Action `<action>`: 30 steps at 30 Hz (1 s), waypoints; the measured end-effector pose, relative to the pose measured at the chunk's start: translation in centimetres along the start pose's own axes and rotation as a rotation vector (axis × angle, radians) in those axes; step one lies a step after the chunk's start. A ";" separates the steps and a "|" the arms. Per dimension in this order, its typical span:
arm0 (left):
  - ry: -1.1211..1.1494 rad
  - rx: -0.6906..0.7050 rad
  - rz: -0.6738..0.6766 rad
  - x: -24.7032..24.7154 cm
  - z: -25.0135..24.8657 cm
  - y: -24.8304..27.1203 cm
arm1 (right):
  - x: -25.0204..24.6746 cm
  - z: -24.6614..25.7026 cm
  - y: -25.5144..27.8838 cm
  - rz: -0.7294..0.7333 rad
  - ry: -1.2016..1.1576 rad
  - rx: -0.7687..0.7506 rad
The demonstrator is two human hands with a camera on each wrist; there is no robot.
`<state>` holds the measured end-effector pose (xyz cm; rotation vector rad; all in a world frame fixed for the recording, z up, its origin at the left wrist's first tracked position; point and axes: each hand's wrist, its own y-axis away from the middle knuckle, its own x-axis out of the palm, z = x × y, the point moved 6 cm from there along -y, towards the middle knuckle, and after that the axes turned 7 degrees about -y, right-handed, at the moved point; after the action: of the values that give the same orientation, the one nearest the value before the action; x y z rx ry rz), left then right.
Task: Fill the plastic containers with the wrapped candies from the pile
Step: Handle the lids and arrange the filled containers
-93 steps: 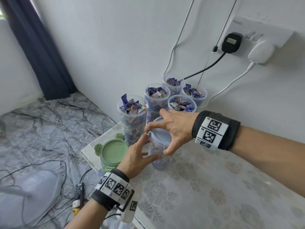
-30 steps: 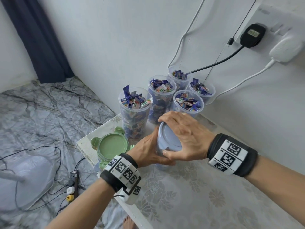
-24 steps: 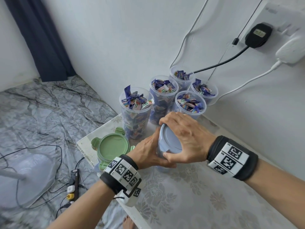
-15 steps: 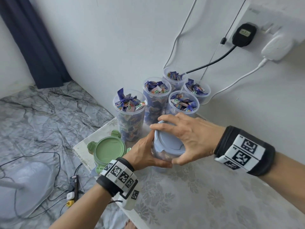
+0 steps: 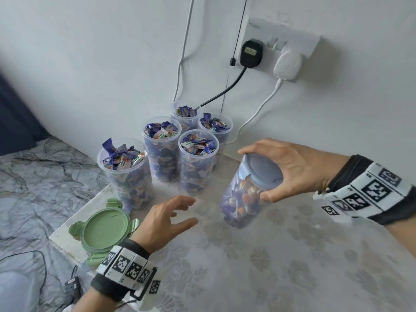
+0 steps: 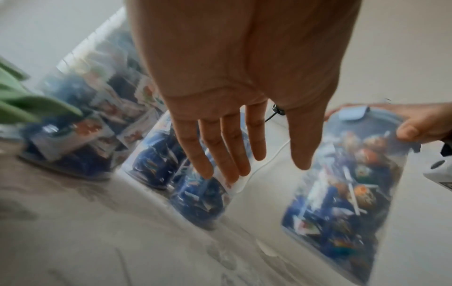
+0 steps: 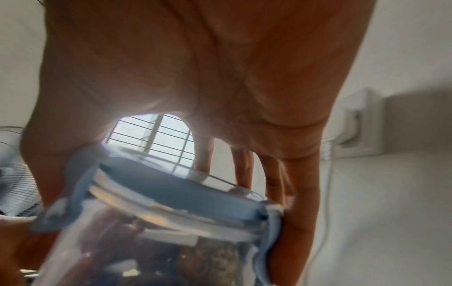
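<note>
My right hand (image 5: 279, 170) grips a clear plastic container (image 5: 245, 194) by its blue lid (image 5: 263, 171) and holds it tilted above the table. It is full of wrapped candies. The right wrist view shows the lid (image 7: 181, 195) under my palm, with fingers and thumb curled round its rim. My left hand (image 5: 175, 212) hovers open to the left of the container (image 6: 342, 189), fingers spread, touching nothing. Several open containers (image 5: 198, 161) packed with wrapped candies stand by the wall.
A green lidded container (image 5: 103, 230) sits at the table's left corner. The table (image 5: 270, 266) has a white floral cover. Plugs (image 5: 251, 52) and cables hang on the wall behind. A fan and a power strip lie on the floor to the left.
My left hand has let go of the lidded container and drawn back. My right hand has lifted the container, tilted it and carried it to the right.
</note>
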<state>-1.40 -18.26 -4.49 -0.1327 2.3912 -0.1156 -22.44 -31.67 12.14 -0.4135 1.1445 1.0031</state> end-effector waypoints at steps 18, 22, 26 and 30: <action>-0.239 -0.080 0.154 6.0 0.2 -3.4 | -3.5 -16.2 2.7 -0.310 0.112 0.475; -0.329 -0.121 0.238 7.7 1.3 -3.0 | -2.7 -16.9 3.0 -0.361 0.103 0.476; -0.389 -0.137 0.266 8.0 1.7 -2.5 | -0.9 -17.7 3.1 -0.389 0.091 0.512; -0.403 -0.139 0.263 7.9 1.9 -2.4 | -0.2 -18.1 3.5 -0.438 0.100 0.504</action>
<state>-5.73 -21.70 -10.91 0.0874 1.9907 0.1856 -35.40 -43.06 5.79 -0.2889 1.2778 0.2975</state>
